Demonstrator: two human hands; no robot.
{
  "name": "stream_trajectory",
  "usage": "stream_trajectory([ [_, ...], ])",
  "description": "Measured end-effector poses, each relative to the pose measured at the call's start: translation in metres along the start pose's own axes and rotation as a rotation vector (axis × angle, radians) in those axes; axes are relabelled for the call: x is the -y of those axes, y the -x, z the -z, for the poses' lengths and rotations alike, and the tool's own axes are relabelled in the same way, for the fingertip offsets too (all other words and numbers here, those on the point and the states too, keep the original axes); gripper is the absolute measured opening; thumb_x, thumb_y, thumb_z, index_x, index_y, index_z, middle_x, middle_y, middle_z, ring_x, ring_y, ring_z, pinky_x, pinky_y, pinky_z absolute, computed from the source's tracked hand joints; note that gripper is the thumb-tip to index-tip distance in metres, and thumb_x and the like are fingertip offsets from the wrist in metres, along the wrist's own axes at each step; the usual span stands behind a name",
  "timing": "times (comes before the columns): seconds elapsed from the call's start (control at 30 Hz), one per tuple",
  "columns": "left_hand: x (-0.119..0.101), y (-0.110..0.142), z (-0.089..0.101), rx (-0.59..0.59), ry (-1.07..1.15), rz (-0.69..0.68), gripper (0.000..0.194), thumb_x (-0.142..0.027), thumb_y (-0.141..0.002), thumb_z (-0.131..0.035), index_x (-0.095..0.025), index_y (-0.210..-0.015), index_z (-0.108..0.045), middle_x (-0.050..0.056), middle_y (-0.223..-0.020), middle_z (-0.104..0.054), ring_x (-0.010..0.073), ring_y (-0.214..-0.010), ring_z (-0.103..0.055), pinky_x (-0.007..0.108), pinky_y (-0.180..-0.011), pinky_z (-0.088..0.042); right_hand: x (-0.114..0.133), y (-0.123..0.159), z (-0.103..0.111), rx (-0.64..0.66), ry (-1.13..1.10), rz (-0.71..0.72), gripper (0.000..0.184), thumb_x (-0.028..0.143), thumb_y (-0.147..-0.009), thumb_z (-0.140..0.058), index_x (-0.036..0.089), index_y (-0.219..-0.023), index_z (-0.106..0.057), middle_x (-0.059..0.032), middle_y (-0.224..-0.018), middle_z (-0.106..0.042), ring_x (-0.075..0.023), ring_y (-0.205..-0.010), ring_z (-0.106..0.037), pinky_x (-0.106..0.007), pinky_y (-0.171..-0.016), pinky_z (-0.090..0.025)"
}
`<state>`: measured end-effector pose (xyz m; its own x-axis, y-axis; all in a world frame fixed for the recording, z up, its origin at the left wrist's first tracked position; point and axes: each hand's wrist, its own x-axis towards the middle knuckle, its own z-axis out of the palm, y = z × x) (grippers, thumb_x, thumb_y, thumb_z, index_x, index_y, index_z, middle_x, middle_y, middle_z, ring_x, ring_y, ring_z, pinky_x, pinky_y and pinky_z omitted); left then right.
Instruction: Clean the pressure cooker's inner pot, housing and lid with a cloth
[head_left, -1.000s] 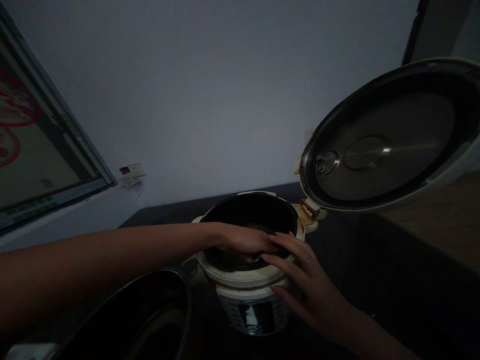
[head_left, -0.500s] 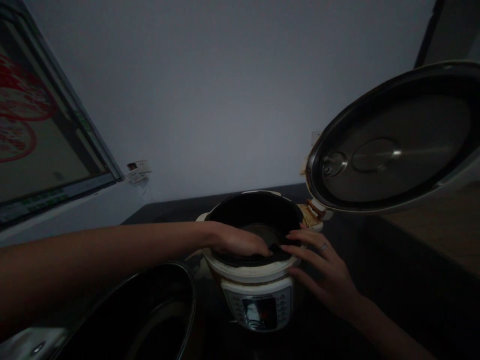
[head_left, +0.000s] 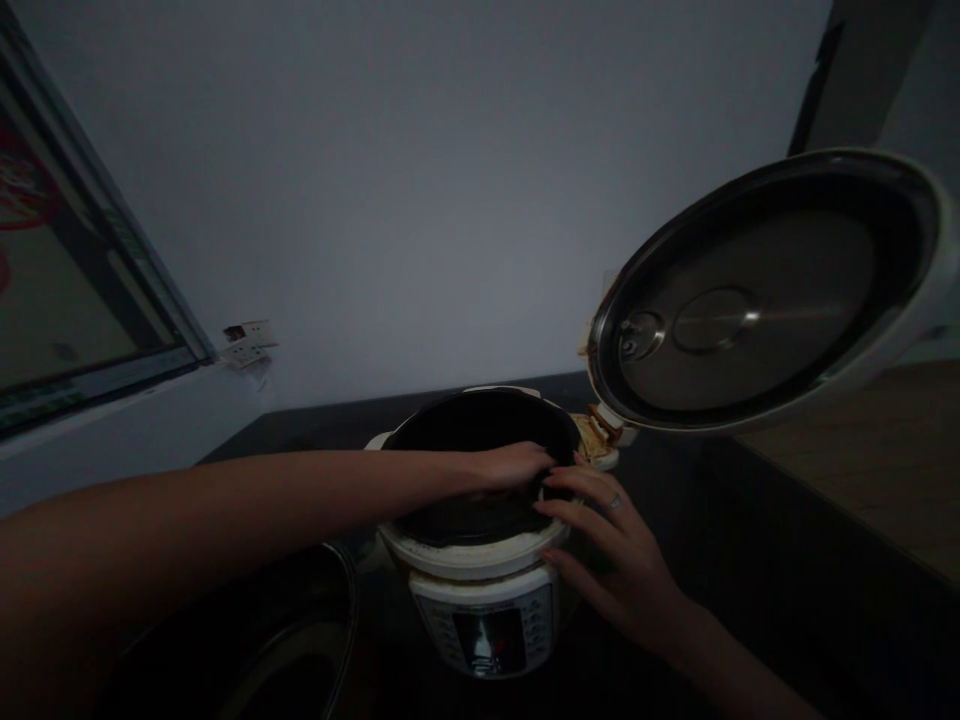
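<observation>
An electric pressure cooker (head_left: 480,560), white with a dark display on its front, stands on the dark counter with its lid (head_left: 780,300) swung up to the right. My left hand (head_left: 514,467) reaches inside, against the right part of the inner wall. Its fingers are curled, and what they hold, if anything, is lost in the dark. My right hand (head_left: 607,530), wearing a ring, rests at the cooker's right rim with its fingers spread, the tips close to my left hand.
A large dark pot (head_left: 330,640) with a shiny rim stands at the front left, under my left forearm. Wall sockets (head_left: 247,342) sit beside the window (head_left: 82,270) on the left. The dark countertop (head_left: 337,420) runs back to the pale wall (head_left: 420,200).
My left hand has moved from the front of the cooker's inside toward its right wall. My right hand keeps its place at the rim. The view has shifted slightly right.
</observation>
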<state>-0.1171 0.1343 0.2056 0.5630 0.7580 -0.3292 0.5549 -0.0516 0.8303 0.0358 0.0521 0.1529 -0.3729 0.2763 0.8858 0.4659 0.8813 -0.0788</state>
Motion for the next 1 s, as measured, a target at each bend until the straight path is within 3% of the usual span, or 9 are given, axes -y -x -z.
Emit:
stream_trajectory([
  [0.13, -0.004, -0.019, 0.011, -0.126, 0.023, 0.046, 0.022, -0.017, -0.083, -0.042, -0.015, -0.063, -0.052, -0.004, -0.053, -0.041, 0.0103, -0.049, -0.037, 0.024, -0.048, -0.028, 0.001, -0.001, 0.0, 0.02, 0.0, -0.004, 0.023, 0.022, -0.089, -0.058, 0.018, -0.112, -0.057, -0.0118, -0.109, -0.065, -0.0235, -0.108, -0.061, -0.054, -0.101, -0.048],
  [0.27, -0.015, -0.027, 0.021, -0.189, 0.098, 0.058, 0.019, -0.008, -0.082, -0.036, -0.014, -0.076, -0.054, -0.002, -0.064, -0.05, 0.0103, -0.056, -0.047, 0.023, -0.056, -0.038, 0.002, -0.002, 0.001, 0.02, -0.017, -0.001, 0.024, 0.021, -0.089, -0.057, 0.019, -0.113, -0.057, -0.0103, -0.106, -0.066, -0.0224, -0.104, -0.063, -0.055, -0.102, -0.048],
  [0.4, -0.033, -0.018, 0.019, -0.148, 0.125, 0.077, 0.02, -0.005, -0.082, -0.035, -0.014, -0.077, -0.054, -0.001, -0.07, -0.054, 0.0094, -0.06, -0.05, 0.022, -0.059, -0.04, 0.001, -0.001, 0.001, 0.008, -0.033, -0.008, 0.025, 0.02, -0.089, -0.057, 0.02, -0.113, -0.058, -0.0091, -0.106, -0.066, -0.0219, -0.103, -0.063, -0.052, -0.101, -0.049],
  [0.53, -0.048, 0.003, 0.012, -0.052, 0.057, 0.131, 0.023, -0.009, -0.082, -0.04, -0.015, -0.063, -0.051, -0.002, -0.059, -0.048, 0.0086, -0.051, -0.04, 0.023, -0.05, -0.031, 0.0, 0.001, -0.001, -0.055, -0.015, -0.022, 0.026, 0.017, -0.086, -0.058, 0.021, -0.111, -0.062, -0.0099, -0.109, -0.063, -0.0253, -0.111, -0.058, -0.048, -0.094, -0.052],
  [0.73, -0.041, 0.025, 0.005, 0.144, 0.004, 0.217, 0.024, -0.019, -0.085, -0.045, -0.017, -0.062, -0.052, -0.003, -0.052, -0.043, 0.0093, -0.044, -0.036, 0.024, -0.045, -0.026, -0.001, 0.004, -0.004, -0.152, -0.042, -0.05, 0.025, 0.013, -0.085, -0.056, 0.023, -0.106, -0.064, -0.0078, -0.105, -0.061, -0.0253, -0.109, -0.057, -0.047, -0.091, -0.051],
  [0.83, -0.032, 0.023, 0.001, 0.134, 0.003, 0.227, 0.025, -0.022, -0.085, -0.045, -0.017, -0.061, -0.05, -0.003, -0.049, -0.042, 0.0094, -0.04, -0.032, 0.024, -0.042, -0.022, -0.001, 0.004, -0.005, -0.171, -0.046, -0.045, 0.026, 0.012, -0.084, -0.055, 0.023, -0.105, -0.065, -0.0067, -0.101, -0.061, -0.0234, -0.104, -0.058, -0.045, -0.091, -0.051],
  [1.0, -0.029, -0.001, 0.001, -0.009, 0.104, 0.154, 0.022, -0.011, -0.083, -0.038, -0.015, -0.07, -0.055, -0.002, -0.058, -0.051, 0.0096, -0.049, -0.045, 0.022, -0.052, -0.037, 0.001, 0.004, -0.005, -0.168, -0.024, -0.045, 0.027, 0.01, -0.084, -0.054, 0.022, -0.106, -0.064, -0.0069, -0.1, -0.06, -0.0226, -0.102, -0.058, -0.045, -0.092, -0.051],
])
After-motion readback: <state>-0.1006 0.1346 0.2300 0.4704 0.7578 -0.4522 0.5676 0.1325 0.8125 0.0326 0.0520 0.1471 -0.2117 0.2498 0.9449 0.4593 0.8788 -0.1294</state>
